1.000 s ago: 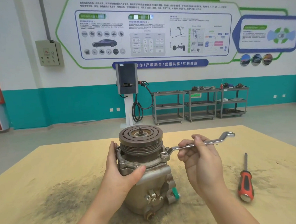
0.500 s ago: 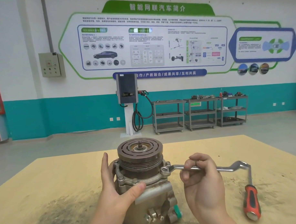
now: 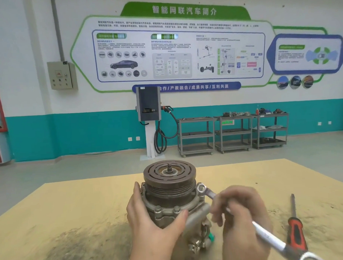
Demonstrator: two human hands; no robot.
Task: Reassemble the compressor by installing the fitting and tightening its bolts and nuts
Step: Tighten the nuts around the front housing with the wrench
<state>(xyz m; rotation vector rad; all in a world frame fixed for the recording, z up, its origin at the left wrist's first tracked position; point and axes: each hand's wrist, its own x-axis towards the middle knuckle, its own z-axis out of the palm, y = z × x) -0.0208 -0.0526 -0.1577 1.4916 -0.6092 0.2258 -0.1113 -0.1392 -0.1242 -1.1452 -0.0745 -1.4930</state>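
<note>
The compressor (image 3: 173,203) stands upright near the front edge of the wooden workbench (image 3: 72,211), pulley face up, with its grooved clutch plate and threaded shaft stub on top. The left hand (image 3: 152,224) wraps the housing from the left, thumb laid across the front flange just below two bolt heads, fingers curled round the far side. The right hand (image 3: 241,215) is closed round the shank of a double-ended ring spanner (image 3: 263,231), whose near ring sits over a bolt on the right side of the flange (the free ring reaches the bottom of the view). A red-and-black screwdriver (image 3: 295,230) lies on the bench towards its right edge, just beside the spanner's handle, tip pointing away.
</note>
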